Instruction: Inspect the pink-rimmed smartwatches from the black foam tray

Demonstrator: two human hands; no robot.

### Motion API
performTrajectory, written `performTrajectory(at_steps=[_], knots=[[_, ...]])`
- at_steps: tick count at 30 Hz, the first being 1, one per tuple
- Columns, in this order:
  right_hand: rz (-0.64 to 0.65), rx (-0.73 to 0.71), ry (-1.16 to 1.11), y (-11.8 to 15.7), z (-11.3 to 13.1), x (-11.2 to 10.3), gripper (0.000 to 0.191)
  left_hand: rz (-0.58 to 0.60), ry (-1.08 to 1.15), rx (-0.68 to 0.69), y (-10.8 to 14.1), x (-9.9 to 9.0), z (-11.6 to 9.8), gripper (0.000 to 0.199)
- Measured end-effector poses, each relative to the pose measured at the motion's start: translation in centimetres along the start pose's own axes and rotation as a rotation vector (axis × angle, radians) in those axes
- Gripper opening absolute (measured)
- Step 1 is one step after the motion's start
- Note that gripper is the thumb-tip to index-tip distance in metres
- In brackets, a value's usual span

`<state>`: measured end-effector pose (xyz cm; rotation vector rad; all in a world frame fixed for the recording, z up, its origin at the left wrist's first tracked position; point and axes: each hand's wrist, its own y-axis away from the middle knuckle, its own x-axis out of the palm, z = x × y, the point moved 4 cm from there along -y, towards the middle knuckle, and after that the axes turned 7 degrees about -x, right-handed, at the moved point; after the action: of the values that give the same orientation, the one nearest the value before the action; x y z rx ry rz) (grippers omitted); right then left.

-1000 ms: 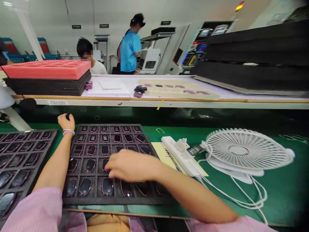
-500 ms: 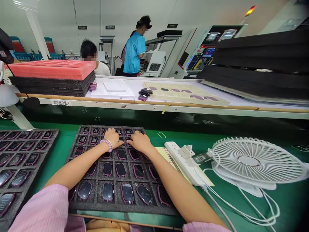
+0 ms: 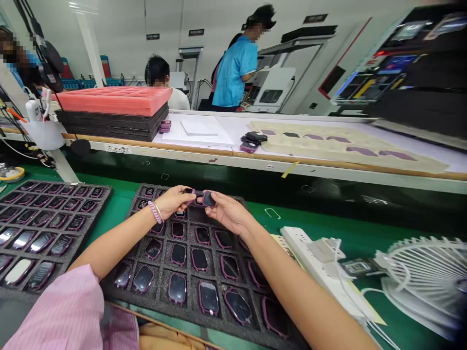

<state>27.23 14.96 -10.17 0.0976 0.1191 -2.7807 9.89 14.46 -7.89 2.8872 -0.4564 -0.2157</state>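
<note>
My left hand [image 3: 177,200] pinches a purple-framed smartwatch body [image 3: 189,191] above the far part of a dark foam tray [image 3: 160,272]. Close beside it, my right hand [image 3: 228,210] has its fingers closed on another smartwatch body [image 3: 209,198], dark screen toward me. Below the hands, the tray's square pockets hold rows of similar strapless watch bodies, such as one nearby watch [image 3: 177,288]. Some far pockets are bare and others are hidden by my hands.
A second foam tray [image 3: 105,194] of watches lies to the left. On the right are a white power strip [image 3: 310,262], cables and a white fan [image 3: 430,272]. The shelf ahead carries red foam [image 3: 116,99], papers and several watch pieces. Two people are beyond it.
Both hands have lifted from the tray, each now holding a smartwatch body, and have come close together. The view has turned left, so the tray and fan appear further right.
</note>
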Motion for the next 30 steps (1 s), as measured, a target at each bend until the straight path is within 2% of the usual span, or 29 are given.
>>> performTrajectory(at_steps=[3, 7, 9, 12, 23, 30], knots=[[0.030, -0.033, -0.262, 0.5, 0.1, 0.9, 0.043, -0.097, 0.033, 0.033, 1.2, -0.5, 0.7, 0.024], [0.067, -0.023, -0.588, 2.0, -0.7, 1.8, 0.050, -0.242, -0.031, 0.156, 2.4, -1.0, 1.0, 0.026], [0.075, -0.032, -0.609, 2.5, -1.0, 2.0, 0.053, -0.290, -0.105, 0.232, 2.8, -1.1, 0.9, 0.030], [0.080, -0.044, -0.601, 2.8, -1.1, 2.0, 0.055, -0.295, -0.206, 0.305, 3.0, -0.9, 1.0, 0.035], [0.131, -0.067, -0.575, 3.2, -0.9, 2.0, 0.052, -0.287, -0.312, 0.295, 3.1, -0.7, 1.2, 0.034], [0.175, -0.066, -0.545, 3.5, -0.8, 2.5, 0.054, -0.341, -0.235, 0.318, 3.0, -0.9, 1.3, 0.037]])
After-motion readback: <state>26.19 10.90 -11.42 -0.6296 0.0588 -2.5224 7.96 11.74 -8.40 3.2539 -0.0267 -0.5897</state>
